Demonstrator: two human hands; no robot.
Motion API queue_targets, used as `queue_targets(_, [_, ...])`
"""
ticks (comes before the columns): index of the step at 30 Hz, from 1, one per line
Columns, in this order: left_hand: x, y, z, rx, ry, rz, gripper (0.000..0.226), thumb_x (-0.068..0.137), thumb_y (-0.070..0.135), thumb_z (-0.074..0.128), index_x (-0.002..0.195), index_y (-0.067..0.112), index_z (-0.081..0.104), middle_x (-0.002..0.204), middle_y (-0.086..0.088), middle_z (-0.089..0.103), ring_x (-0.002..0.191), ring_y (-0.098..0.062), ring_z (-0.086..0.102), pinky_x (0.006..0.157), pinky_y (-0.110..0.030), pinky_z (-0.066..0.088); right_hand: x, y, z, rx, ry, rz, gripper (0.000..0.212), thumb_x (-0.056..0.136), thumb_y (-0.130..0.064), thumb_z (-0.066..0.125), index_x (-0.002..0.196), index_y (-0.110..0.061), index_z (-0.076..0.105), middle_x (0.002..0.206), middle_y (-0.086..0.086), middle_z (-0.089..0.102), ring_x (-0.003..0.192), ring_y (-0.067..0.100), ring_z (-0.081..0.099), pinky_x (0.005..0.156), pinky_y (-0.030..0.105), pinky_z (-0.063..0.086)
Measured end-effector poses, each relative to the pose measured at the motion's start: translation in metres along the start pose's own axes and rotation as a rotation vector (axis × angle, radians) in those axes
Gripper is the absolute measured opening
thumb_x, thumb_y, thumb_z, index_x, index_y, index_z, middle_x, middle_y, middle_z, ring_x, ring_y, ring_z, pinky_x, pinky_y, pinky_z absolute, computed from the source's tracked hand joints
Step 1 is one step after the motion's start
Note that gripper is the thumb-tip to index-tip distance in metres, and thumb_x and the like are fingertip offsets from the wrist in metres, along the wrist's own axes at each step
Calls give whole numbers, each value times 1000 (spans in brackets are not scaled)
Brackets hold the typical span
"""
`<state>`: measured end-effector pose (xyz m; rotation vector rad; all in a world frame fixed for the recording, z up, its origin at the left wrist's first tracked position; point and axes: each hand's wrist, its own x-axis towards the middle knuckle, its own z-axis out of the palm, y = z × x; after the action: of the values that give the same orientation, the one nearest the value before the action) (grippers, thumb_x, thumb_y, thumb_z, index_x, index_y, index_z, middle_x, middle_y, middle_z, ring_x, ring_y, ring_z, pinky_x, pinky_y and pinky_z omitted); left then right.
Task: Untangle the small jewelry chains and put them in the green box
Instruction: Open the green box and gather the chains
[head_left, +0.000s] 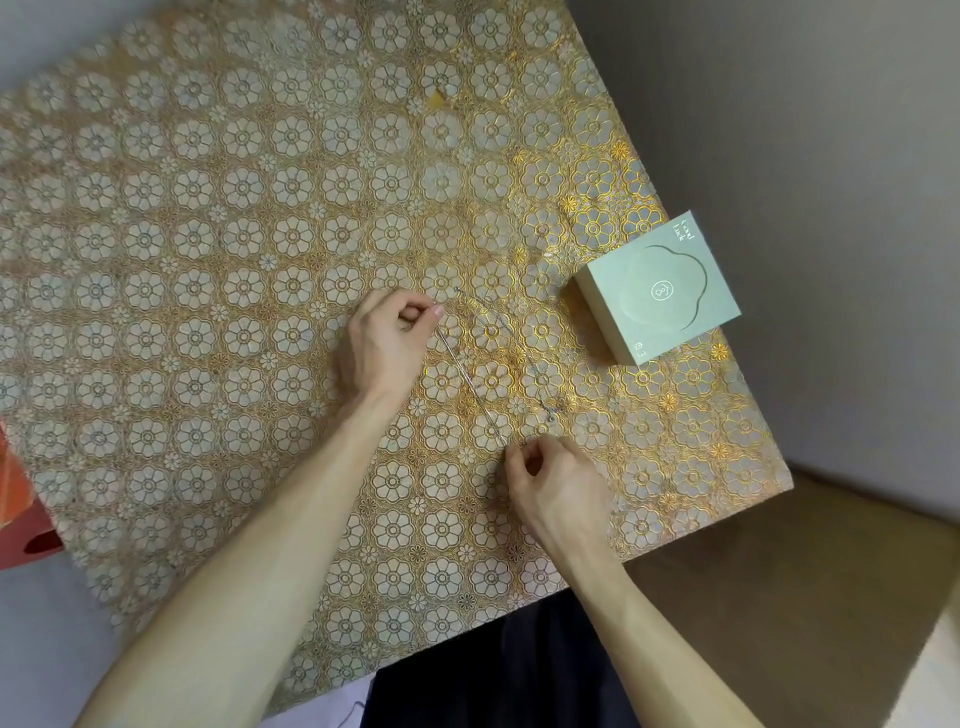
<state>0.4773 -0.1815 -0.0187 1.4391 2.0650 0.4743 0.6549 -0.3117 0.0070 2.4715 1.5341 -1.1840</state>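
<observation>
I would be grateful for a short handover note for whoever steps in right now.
Left hand and right hand each pinch an end of the first chain, stretched between them.
A second chain lies on the tablecloth beside it, toward the green box.
The box stands shut near the table's right edge.
Done: chains look separated.
Left: open box, put both in.

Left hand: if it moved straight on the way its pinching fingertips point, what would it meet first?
Probably the loose chain, which lies on the cloth just right of the left hand. Beyond it stands the green box. The hand's height above the cloth is unclear.
</observation>
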Motion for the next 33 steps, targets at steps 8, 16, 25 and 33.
queue_targets(8, [0,5,-6,49,-27,-1,29,93,42,68,115,23,66,107,9,55,88,-13,60,66,-21,46,-6,0,-7,-102,38,-111,28,97,-50,48,97,-24,59,96,-5,62,77,25,66,66,33,51])
queue_targets(16, [-45,37,1,-148,5,121,61,83,16,79,137,6,53,144,-10,40,112,14,31,107,-1,13,11,11,-117,-143,150,-377,18,94,-49,58,101,-33,65,93,-17,60,70,5,61,60,30,52])
queue_targets(25, [-54,103,89,-56,-145,301,122,64,76,60,159,12,17,165,-5,25,152,-21,22,124,-36,7,104,1,-171,-22,93,-293,34,79,-45,78,107,-27,68,100,-13,67,93,3,61,87,28,51])
queue_targets(33, [-50,93,117,54,-115,380,126,62,84,58,158,12,20,165,2,28,153,-15,21,123,-47,9,113,-12,-146,-207,154,-199,30,80,-49,71,102,-29,67,99,-11,68,99,13,62,81,31,50])
